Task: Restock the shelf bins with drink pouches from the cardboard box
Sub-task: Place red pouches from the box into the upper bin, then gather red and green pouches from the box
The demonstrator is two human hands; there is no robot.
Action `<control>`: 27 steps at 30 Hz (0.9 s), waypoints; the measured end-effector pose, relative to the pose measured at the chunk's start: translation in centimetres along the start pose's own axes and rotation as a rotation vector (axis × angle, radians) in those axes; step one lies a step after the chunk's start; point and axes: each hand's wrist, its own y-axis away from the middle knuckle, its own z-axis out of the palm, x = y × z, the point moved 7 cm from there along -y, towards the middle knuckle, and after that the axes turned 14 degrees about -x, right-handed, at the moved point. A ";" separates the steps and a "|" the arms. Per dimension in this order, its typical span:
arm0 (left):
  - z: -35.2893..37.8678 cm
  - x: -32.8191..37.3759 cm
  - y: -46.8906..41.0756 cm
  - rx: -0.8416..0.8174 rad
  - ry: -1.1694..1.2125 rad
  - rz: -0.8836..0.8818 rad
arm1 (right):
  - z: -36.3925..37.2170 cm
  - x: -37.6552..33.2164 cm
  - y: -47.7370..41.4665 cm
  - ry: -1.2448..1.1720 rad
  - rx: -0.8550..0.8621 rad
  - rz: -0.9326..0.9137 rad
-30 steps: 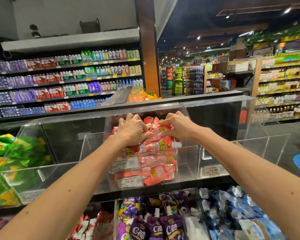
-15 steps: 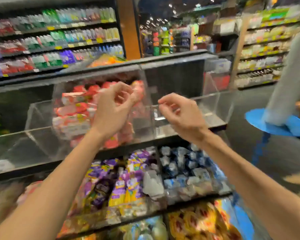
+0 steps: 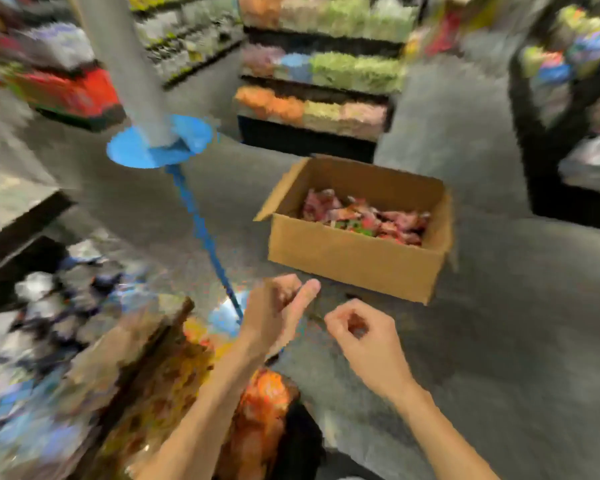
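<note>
Short of the cardboard box (image 3: pixel 347 258) of drink pouches (image 3: pixel 361 216), your left hand (image 3: pixel 274 313) and right hand (image 3: pixel 364 341) hover loosely curled, empty.

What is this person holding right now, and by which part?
Nothing, it seems: the left hand and right hand are loosely curled and empty, short of the cardboard box of drink pouches.

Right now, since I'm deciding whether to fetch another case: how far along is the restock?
Done: the cardboard box looks well down, pouches covering only its bottom. In hand: nothing; left hand and right hand are both empty, loosely curled, short of the box. Left: that remaining layer of pouches. The shelf bins at lower left are too blurred to judge fill.
</note>
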 end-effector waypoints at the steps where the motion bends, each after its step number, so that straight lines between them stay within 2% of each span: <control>1: 2.3 -0.3 -1.6 -0.050 0.000 0.005 | -1.8 1.5 0.0 -0.019 0.045 0.046; 5: 10.8 -2.2 -9.1 -0.275 -0.027 -0.080 | -8.8 8.0 -2.3 -0.051 0.168 0.181; 9: 16.9 -4.6 -17.9 -0.366 -0.050 -0.213 | -14.7 15.3 -7.7 -0.141 0.179 0.306; 13: 21.0 -7.1 -25.5 -0.389 -0.077 -0.344 | -19.5 21.5 -13.8 -0.563 0.202 0.490; 15: 22.1 -8.2 -28.4 -0.393 -0.094 -0.410 | -21.3 23.3 -16.7 -0.680 0.172 0.522; 18: 22.3 -10.3 -31.9 -0.361 -0.100 -0.497 | -23.2 25.1 -20.7 -0.611 0.075 0.567; 23: 20.8 -14.3 -36.0 -0.340 -0.227 -0.567 | -24.2 27.6 -26.3 -0.322 -0.027 0.598; 27: 20.1 -16.9 -39.9 -0.418 -0.365 -0.571 | -23.3 30.8 -28.7 -0.074 -0.158 0.686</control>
